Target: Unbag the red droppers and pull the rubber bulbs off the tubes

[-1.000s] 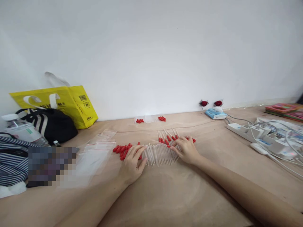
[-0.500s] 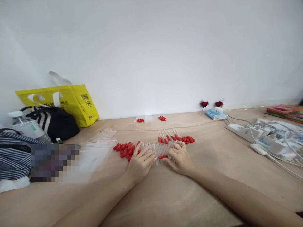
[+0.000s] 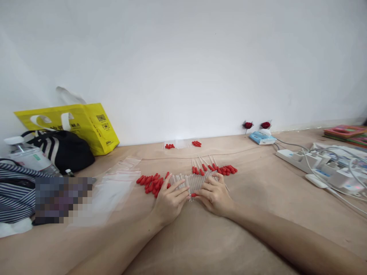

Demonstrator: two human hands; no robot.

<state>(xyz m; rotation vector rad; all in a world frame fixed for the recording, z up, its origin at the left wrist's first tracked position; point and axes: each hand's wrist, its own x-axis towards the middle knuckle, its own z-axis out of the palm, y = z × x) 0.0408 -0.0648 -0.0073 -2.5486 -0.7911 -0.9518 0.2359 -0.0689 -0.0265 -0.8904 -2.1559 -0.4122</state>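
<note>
Clear glass tubes (image 3: 196, 183) lie side by side in a row between my hands. My left hand (image 3: 171, 201) rests over the row's left end, its thumb and fingers closed on the end of one glass tube. My right hand (image 3: 217, 197) pinches a red rubber bulb (image 3: 193, 195) at the near side of the row, against that tube's end; the exact fit is hidden by the fingers. Left of the tubes is a heap of loose red bulbs (image 3: 149, 183). Behind the row lie several glass droppers (image 3: 204, 167) with red bulbs on, and more red bulbs (image 3: 228, 169) sit to their right.
Clear zip bags (image 3: 114, 187) lie on the left. Further left are a yellow bag (image 3: 104, 130), a black bag (image 3: 76, 149) and a bottle (image 3: 34, 152). Two small bulb groups (image 3: 196, 143) sit near the wall. A tissue pack (image 3: 262, 138) and a power strip (image 3: 295, 162) are at right.
My right hand has moved slightly left and down toward my left fingers, and less of the red bulb shows between them. The camera view has shifted a little.
</note>
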